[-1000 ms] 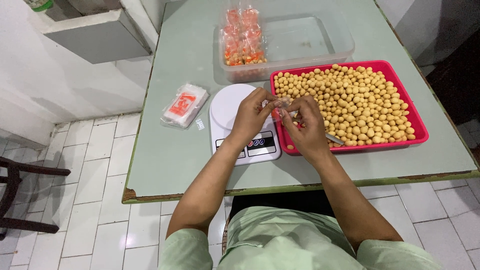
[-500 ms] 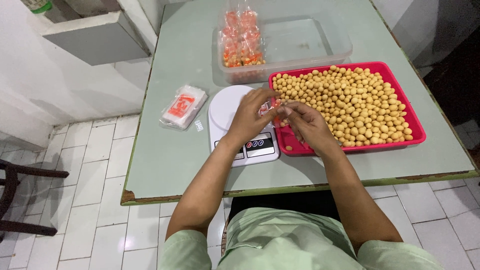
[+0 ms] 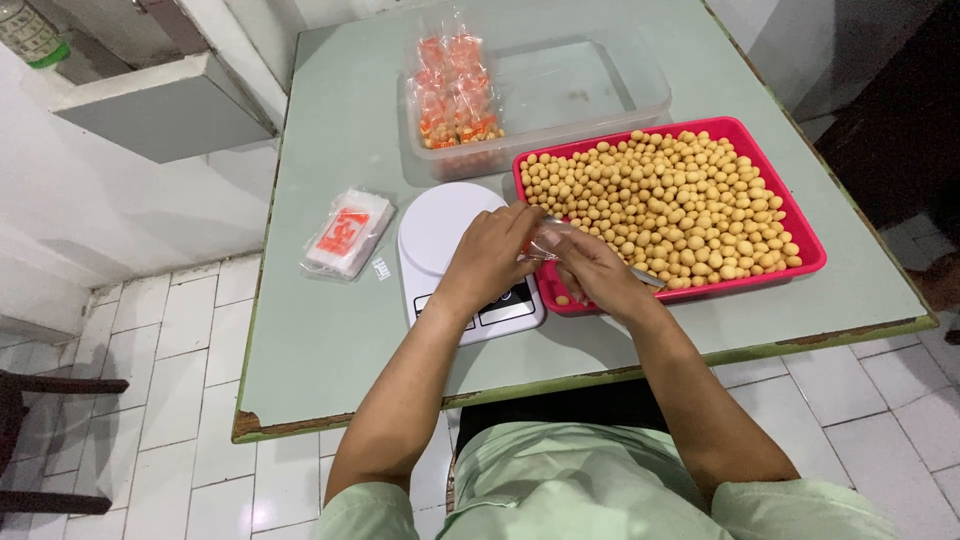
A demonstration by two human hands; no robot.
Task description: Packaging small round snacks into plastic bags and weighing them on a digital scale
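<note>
Nearest me, my forearms run up from the chipped front edge of the pale green table [image 3: 330,340], which has bare top on its left half, from the front edge up past the scale. My left hand [image 3: 487,262] hovers over the white kitchen scale [image 3: 440,235], fingers curled and pinching one side of a small clear plastic bag [image 3: 548,240]. My right hand [image 3: 600,275] meets it just above the near left corner of the red tray [image 3: 810,255], fingertips pinching the bag's other side; a thin metal utensil [image 3: 645,278] pokes out beneath that hand, though I cannot tell how it is gripped. The tray is heaped with round yellow-brown nuts [image 3: 670,205] and sits close to the table's front right edge. Left of the scale lies a flat stack of empty printed bags [image 3: 348,232], well apart from my hands. Farther back, a clear plastic tub [image 3: 600,85] touches the tray's far rim and holds filled orange-printed packets [image 3: 452,90] at its left end.
</note>
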